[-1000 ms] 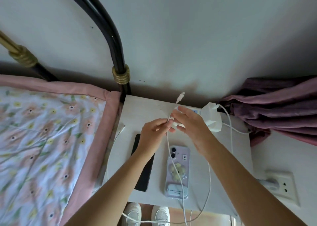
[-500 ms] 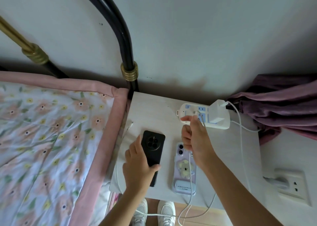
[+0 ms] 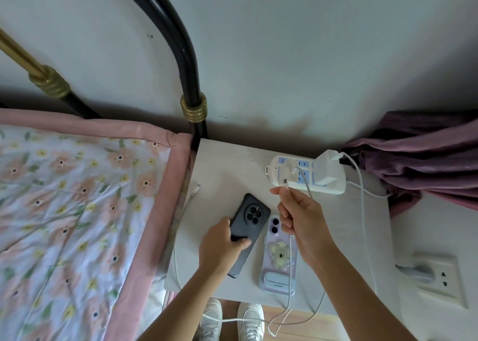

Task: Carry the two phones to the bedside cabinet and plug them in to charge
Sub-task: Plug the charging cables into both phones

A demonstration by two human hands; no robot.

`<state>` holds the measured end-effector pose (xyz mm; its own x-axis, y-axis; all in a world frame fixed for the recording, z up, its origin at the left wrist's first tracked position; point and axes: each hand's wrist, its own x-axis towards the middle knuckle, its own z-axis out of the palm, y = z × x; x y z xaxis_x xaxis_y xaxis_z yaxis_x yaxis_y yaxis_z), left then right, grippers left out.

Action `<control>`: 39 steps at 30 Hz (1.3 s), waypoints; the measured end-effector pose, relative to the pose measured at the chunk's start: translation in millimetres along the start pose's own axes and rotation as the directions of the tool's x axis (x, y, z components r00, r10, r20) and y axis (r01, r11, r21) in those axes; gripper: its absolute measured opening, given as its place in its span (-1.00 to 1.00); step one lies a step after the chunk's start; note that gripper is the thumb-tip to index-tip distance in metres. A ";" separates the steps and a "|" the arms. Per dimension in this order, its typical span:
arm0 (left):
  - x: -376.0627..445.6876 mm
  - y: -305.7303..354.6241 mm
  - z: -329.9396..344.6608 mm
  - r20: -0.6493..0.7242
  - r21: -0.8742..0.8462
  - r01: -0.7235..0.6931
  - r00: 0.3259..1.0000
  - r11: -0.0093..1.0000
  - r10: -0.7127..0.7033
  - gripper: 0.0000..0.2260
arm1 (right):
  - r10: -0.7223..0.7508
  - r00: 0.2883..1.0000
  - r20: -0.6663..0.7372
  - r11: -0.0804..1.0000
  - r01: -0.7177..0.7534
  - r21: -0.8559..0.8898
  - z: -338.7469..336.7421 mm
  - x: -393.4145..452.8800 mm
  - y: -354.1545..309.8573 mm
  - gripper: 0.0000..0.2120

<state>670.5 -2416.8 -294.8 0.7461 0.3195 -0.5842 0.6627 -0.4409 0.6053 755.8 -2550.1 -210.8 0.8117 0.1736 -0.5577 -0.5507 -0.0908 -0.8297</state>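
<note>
Head view: left hand [image 3: 219, 245] closed around black round-camera phone [image 3: 247, 233], tilted on white bedside cabinet [image 3: 227, 175]. Right hand [image 3: 301, 220] pinching white charging cable connector [image 3: 284, 183]. Lilac-cased phone [image 3: 278, 258] flat alongside.

Soft, even daylight filled the scene without glare. A dim shadow smudged the wall [image 3: 271, 126] just behind the bedside cabinet's [image 3: 227, 164] back edge. Wide-angle distortion bowed the bed frame [image 3: 181, 56] and stretched the corners. Focus was sharp at center, slightly softer toward the edges.
</note>
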 end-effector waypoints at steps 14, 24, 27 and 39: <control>40.2 73.2 -52.0 -0.016 -0.872 0.075 0.983 0.484 -0.182 -0.66 | -0.116 0.979 -0.169 0.976 0.081 -0.200 18.4 -32.5 6.8 -0.67; 48.6 88.1 -50.7 -0.010 -0.869 0.064 0.989 0.490 -0.146 -0.79 | 0.071 0.997 -0.028 0.984 -0.075 -0.164 43.1 -35.0 13.8 -0.70; 47.4 88.5 -48.7 -0.013 -0.871 0.053 0.991 0.488 -0.131 -0.77 | 0.083 0.996 -0.039 0.979 -0.089 -0.181 45.6 -33.9 12.3 -0.69; 48.0 90.2 -48.6 -0.010 -0.859 0.065 0.989 0.508 -0.145 -0.68 | 0.065 0.996 -0.062 0.979 -0.076 -0.188 44.9 -33.8 9.0 -0.68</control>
<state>769.2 -2400.4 -242.0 0.6430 0.3885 -0.6601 0.4407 0.5172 0.7337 714.6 -2512.7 -198.5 0.7846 0.1065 -0.6108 -0.5640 -0.2863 -0.7745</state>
